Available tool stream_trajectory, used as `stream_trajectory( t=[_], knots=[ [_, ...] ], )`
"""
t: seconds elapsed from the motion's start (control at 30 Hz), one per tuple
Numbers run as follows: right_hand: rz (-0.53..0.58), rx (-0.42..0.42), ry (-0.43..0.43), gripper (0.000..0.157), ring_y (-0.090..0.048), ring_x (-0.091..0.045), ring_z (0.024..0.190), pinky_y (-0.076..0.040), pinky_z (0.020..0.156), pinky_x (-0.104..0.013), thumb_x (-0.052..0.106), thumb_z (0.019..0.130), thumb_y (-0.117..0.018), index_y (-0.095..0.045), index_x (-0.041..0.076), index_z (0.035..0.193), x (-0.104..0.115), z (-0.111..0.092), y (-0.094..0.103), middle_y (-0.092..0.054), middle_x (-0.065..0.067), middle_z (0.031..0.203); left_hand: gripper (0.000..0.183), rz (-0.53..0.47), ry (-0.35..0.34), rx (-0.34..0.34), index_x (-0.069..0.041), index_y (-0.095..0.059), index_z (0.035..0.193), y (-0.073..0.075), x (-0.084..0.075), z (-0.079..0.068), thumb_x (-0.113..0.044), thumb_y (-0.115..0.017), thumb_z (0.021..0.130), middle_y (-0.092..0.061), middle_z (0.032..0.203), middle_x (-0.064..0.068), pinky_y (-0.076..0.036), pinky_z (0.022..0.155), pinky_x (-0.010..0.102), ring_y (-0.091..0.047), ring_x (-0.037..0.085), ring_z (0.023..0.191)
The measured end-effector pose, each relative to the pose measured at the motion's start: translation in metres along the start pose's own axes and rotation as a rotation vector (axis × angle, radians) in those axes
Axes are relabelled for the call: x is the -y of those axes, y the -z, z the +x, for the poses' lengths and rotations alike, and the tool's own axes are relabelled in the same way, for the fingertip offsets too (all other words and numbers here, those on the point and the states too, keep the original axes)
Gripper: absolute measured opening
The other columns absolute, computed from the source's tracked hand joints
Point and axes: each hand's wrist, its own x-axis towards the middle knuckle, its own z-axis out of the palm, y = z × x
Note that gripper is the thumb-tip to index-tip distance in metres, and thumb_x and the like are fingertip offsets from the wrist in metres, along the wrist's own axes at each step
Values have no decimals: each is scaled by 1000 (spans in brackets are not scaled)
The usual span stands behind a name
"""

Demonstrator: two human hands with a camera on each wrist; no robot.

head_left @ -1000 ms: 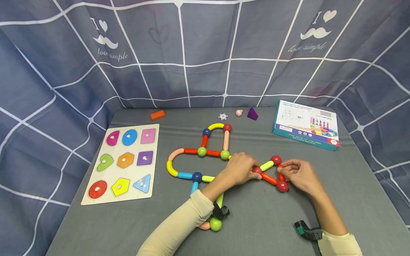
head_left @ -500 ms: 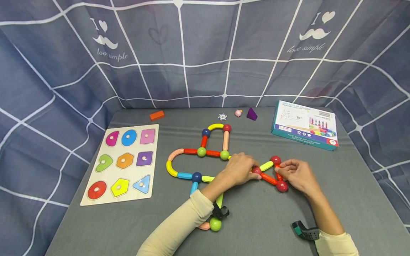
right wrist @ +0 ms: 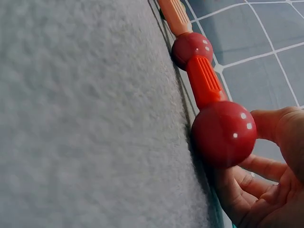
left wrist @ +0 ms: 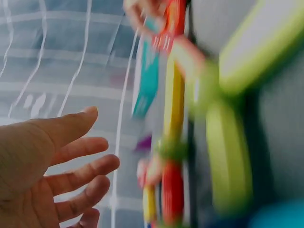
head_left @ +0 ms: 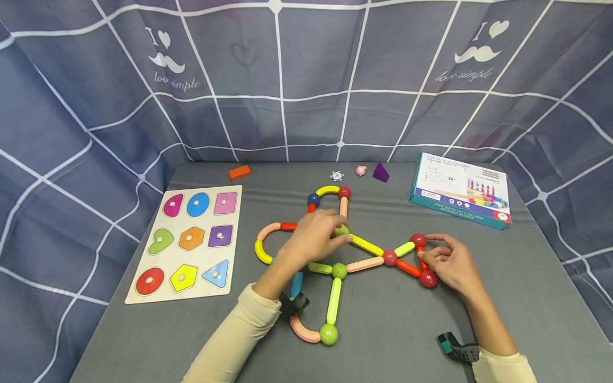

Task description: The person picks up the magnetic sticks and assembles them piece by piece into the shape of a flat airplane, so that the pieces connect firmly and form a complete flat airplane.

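Observation:
A flat figure of coloured magnetic sticks and balls lies on the grey table. My left hand is over its left middle part, partly hiding a green ball; in the left wrist view its fingers are spread, with nothing between them. At the figure's right end, a red ball, a lime stick and red sticks form a triangle. My right hand pinches the triangle's outer red stick, between two red balls. In the right wrist view, the lower red ball covers part of that grip.
A wooden shape puzzle board lies at left. Along the back are an orange block, a poker chip, a small pink figure and a purple block. A boxed set lies at back right.
My left hand has left the red ball at the triangle's corner and moved left over the figure, uncovering the yellow and salmon sticks. My right hand stays at the outer red stick.

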Motion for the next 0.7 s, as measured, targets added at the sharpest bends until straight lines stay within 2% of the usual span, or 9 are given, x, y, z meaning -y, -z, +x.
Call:
stream_trajectory(
  t=[0.13,0.2,0.27,0.37,0.47,0.57,0.7],
  knots=[
    [-64,-37,54,41,-56,-6,54,-41,47,-22,16,86,-69,-56,3,123,-1,4,2,-67,-11,76,37,51,192,-75,-17,-68,116,13,45,-27,-38,-71,85,-62,109,1,-45,76,38,-55,22,94],
    [-113,-63,67,39,-56,-5,53,-40,47,-22,16,86,-68,-58,5,122,-2,8,2,-66,-9,76,40,71,288,-77,-17,-66,119,12,65,-40,-36,-73,84,-60,112,4,-44,80,42,-53,25,97],
    [-160,-86,76,38,-56,-4,54,-39,48,-23,16,86,-68,-60,5,122,-2,12,3,-66,-8,76,42,55,340,-68,-15,-66,120,9,79,-49,-31,-75,82,-60,112,7,-45,80,45,-53,28,99],
    [-212,-109,100,36,-56,-4,56,-40,49,-23,14,86,-66,-61,6,121,-2,21,2,-66,-7,78,36,11,373,-62,-14,-68,115,1,93,-58,-26,-76,82,-62,106,7,-46,81,46,-57,28,98],
    [-237,-126,125,35,-56,-5,58,-40,51,-22,12,85,-64,-63,5,119,0,30,-1,-66,-8,79,26,-7,387,-93,-13,-71,108,-7,101,-63,-21,-74,84,-63,99,5,-47,77,42,-59,24,91],
    [-248,-152,123,32,-57,-6,60,-41,52,-22,13,86,-65,-63,4,117,1,36,-4,-67,-9,80,19,-8,398,-140,-13,-72,103,-12,105,-66,-20,-72,85,-61,93,3,-46,74,40,-58,22,85],
    [-276,-185,110,29,-58,-11,65,-42,54,-21,18,88,-66,-66,3,112,4,39,-7,-67,-9,81,19,-22,416,-184,-13,-73,102,-15,104,-71,-20,-73,84,-61,90,3,-45,72,39,-57,21,82]
  ],
)
